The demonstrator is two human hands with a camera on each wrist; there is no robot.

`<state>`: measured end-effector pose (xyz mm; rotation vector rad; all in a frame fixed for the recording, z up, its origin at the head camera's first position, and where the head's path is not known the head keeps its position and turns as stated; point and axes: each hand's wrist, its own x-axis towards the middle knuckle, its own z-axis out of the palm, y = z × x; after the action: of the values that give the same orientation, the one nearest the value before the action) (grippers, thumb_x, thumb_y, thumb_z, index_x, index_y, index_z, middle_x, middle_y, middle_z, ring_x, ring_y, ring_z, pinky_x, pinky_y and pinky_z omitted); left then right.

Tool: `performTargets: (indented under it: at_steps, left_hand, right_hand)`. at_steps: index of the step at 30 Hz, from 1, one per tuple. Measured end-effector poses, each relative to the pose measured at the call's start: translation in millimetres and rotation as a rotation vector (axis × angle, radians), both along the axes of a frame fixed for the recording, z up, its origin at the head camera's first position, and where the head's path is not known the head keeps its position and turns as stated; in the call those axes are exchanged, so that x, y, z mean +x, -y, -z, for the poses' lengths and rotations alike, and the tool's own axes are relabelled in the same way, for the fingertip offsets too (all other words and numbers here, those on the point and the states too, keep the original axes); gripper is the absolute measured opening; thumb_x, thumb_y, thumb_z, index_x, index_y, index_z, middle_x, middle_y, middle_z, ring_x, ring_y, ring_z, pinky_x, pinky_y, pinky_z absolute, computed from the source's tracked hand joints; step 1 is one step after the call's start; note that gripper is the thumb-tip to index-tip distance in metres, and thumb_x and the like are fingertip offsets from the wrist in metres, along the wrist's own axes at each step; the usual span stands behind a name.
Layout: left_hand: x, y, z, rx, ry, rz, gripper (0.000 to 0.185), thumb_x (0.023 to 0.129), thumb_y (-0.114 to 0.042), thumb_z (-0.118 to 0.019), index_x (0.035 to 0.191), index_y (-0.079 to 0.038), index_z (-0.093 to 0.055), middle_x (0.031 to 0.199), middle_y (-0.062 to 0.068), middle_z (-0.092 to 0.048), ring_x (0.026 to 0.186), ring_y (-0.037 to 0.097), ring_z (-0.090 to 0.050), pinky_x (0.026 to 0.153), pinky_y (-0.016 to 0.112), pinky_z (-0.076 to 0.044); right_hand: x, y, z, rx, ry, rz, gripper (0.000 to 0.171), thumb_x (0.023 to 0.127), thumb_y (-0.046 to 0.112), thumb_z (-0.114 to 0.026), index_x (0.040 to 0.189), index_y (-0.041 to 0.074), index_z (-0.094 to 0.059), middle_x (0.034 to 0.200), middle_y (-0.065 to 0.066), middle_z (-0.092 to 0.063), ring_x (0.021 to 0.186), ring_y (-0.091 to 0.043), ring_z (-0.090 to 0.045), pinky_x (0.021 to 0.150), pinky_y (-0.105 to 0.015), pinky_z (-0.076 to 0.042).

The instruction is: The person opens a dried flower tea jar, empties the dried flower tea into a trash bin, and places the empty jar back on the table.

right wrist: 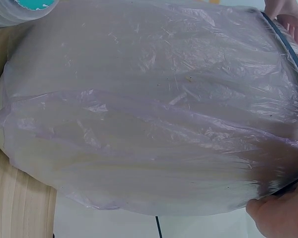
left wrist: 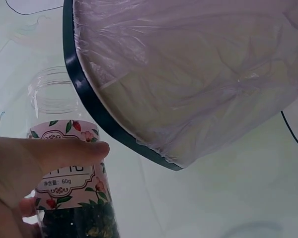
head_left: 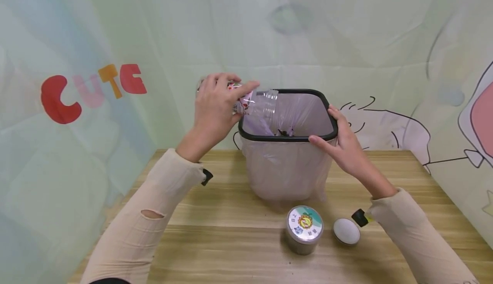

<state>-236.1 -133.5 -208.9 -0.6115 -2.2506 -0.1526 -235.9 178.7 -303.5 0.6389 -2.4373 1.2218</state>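
My left hand (head_left: 217,104) grips a clear plastic jar (head_left: 259,102) with a flowered label, tipped on its side so that its open mouth is over the left rim of the bin. In the left wrist view the jar (left wrist: 72,173) holds dark dried bits near its base, and my thumb (left wrist: 64,153) lies across the label. The bin (head_left: 286,164) is lined with a pale purple bag under a black rim (head_left: 281,137). My right hand (head_left: 340,140) holds the bin's right front corner, thumb on the rim. In the right wrist view the bagged bin wall (right wrist: 154,114) fills the frame.
On the wooden table (head_left: 231,241) in front of the bin stand a second jar with a printed lid (head_left: 304,229) and a loose white cap (head_left: 346,231). A cartoon-printed cloth backdrop (head_left: 92,91) hangs behind and to both sides.
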Motion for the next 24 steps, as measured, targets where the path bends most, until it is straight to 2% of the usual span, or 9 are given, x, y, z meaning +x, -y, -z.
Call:
performTargets:
  at_steps: [7, 20, 24]
  left_hand:
    - [-0.4, -3.1, -1.4, -0.033, -0.043, 0.030, 0.069, 0.070, -0.001, -0.086, 0.128, -0.035, -0.068, 0.125, 0.012, -0.059, 0.118, 0.038, -0.048, 0.104, 0.050, -0.037]
    - [-0.5, -5.9, -1.8, -0.047, -0.039, 0.044, 0.069, 0.071, 0.002, -0.083, 0.127, -0.035, -0.069, 0.125, 0.012, -0.059, 0.119, 0.037, -0.047, 0.104, 0.051, -0.035]
    - [-2.5, -7.1, -0.4, -0.048, -0.082, 0.054, 0.063, 0.074, 0.004, -0.079, 0.123, -0.035, -0.071, 0.121, 0.012, -0.060, 0.116, 0.037, -0.048, 0.102, 0.050, -0.038]
  right_hand:
    - [-0.5, 0.6, 0.0, 0.002, -0.008, 0.001, 0.092, 0.092, 0.043, -0.070, 0.158, 0.008, -0.017, 0.165, -0.008, -0.013, 0.149, -0.033, -0.017, 0.114, -0.062, -0.019]
    - [0.7, 1.3, -1.2, 0.000, -0.004, -0.001, 0.092, 0.092, 0.043, -0.070, 0.158, 0.008, -0.016, 0.165, -0.007, -0.013, 0.148, -0.034, -0.018, 0.113, -0.063, -0.020]
    - [0.5, 1.5, -0.8, -0.006, -0.010, -0.001, 0.092, 0.092, 0.043, -0.070, 0.158, 0.007, -0.017, 0.165, -0.008, -0.014, 0.148, -0.033, -0.019, 0.114, -0.061, -0.020]
